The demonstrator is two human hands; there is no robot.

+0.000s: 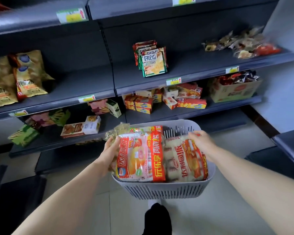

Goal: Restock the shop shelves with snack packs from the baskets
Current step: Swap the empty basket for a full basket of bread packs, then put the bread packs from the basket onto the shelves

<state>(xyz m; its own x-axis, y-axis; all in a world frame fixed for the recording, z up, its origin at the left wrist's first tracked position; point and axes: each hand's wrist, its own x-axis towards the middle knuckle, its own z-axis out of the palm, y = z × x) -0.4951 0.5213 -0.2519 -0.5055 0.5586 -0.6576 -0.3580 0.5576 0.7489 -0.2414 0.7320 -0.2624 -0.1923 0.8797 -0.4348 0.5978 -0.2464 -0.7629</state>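
A grey slotted basket (pixel 165 190) stands on the floor in front of the shelves, full of large snack packs. My left hand (pixel 111 148) grips the left edge of a red and pink pack (pixel 139 158) lying on top at the left. My right hand (pixel 201 141) rests on a cream and orange pack (pixel 183 163) at the right side of the basket, fingers curled over its far end. Dark grey shelves (pixel 176 68) rise behind the basket.
The middle shelf holds yellow bags (pixel 29 73) at left, upright green-edged packs (pixel 153 60) at centre and loose wrapped snacks (pixel 241 43) at right. Boxes (pixel 190 99) and a carton (pixel 234 90) fill the lower shelf. My dark shoe (pixel 157 217) is below the basket.
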